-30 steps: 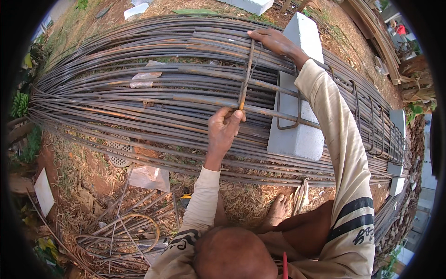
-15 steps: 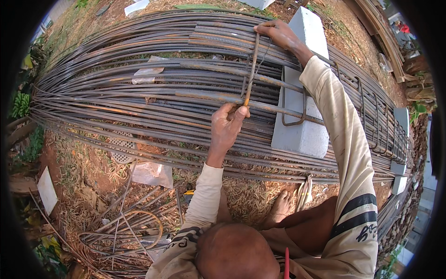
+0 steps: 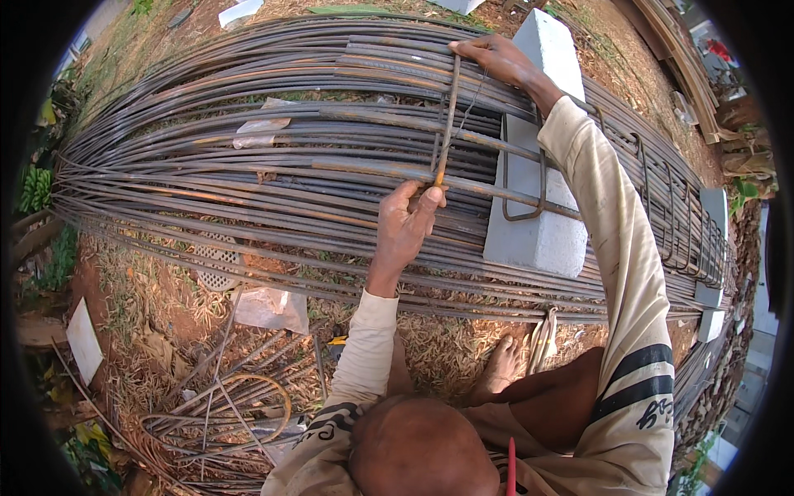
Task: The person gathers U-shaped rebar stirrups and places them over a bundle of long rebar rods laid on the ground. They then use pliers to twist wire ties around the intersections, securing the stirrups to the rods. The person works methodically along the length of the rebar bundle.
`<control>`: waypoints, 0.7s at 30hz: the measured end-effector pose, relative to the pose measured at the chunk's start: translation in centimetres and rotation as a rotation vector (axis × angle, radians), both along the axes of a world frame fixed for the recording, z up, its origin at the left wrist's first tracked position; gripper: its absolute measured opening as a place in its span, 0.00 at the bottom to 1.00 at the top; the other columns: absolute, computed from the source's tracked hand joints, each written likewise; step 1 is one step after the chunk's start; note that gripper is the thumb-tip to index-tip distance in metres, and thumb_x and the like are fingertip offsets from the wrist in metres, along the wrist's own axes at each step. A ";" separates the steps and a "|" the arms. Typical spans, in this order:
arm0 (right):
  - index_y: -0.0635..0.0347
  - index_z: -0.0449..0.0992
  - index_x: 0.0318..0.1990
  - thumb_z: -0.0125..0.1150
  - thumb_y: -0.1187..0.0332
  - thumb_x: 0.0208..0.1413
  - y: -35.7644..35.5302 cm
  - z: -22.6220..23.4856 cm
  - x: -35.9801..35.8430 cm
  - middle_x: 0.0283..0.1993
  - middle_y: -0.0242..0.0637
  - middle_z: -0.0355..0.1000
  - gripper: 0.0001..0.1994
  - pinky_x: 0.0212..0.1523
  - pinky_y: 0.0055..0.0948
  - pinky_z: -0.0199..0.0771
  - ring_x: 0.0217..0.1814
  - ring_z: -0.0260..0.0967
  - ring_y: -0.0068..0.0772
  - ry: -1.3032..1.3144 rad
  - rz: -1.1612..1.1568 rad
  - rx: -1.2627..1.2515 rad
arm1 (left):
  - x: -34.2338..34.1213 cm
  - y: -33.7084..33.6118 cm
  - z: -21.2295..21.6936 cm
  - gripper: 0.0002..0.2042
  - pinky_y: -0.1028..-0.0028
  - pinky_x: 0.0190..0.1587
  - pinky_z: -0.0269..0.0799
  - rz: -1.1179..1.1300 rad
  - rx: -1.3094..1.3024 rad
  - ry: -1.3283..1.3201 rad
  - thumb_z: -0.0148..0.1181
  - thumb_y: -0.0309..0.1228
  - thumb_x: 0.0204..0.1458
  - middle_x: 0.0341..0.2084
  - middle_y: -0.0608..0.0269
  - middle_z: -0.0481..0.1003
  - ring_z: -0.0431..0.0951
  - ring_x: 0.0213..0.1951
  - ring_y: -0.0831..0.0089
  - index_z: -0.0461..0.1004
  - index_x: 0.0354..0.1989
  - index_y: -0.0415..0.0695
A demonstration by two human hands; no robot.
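Both of my hands are closed on a bent steel stirrup (image 3: 451,107), seen nearly edge-on across the bars. My left hand (image 3: 399,231) pinches its near end between thumb and fingers. At the far end, my right hand (image 3: 496,62) grips it, with a thin tie wire (image 3: 475,101) dangling beside these fingers. Beneath the stirrup run longer ribbed rebars (image 3: 376,169), on top of a wide bundle of steel bars (image 3: 248,194). To the right, another rectangular stirrup (image 3: 542,186) hangs around the rebars, by a pale concrete block (image 3: 529,227).
More stirrups (image 3: 668,219) sit along the bars at the right, near a second pale block (image 3: 713,211). Coiled rods (image 3: 223,417) lie on the ground at lower left. A plastic sheet (image 3: 271,310) and a perforated piece (image 3: 217,263) lie by the bundle's near edge.
Almost nothing differs. The stirrup's far end and my right hand have shifted very slightly; both hands keep their hold.
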State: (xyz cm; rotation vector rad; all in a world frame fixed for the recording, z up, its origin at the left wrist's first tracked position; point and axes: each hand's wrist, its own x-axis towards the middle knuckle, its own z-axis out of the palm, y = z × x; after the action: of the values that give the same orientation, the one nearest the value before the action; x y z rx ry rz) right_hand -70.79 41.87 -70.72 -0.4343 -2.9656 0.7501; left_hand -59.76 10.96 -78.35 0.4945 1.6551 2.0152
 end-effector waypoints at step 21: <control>0.52 0.84 0.40 0.69 0.68 0.52 -12.0 11.3 11.9 0.34 0.36 0.78 0.07 0.60 0.45 0.70 0.42 0.76 0.42 0.164 0.722 0.699 | 0.5 0.2 0.4 0.24 0.77 0.22 0.60 0.029 -0.021 0.101 0.56 0.50 0.67 0.16 0.69 0.68 0.66 0.18 0.84 0.76 0.34 0.37</control>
State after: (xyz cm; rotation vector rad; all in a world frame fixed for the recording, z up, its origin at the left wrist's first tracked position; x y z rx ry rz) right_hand -58.86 29.83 -59.39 0.7155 -2.9202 -0.2701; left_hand -59.25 11.18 -77.97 0.5767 1.7504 2.0212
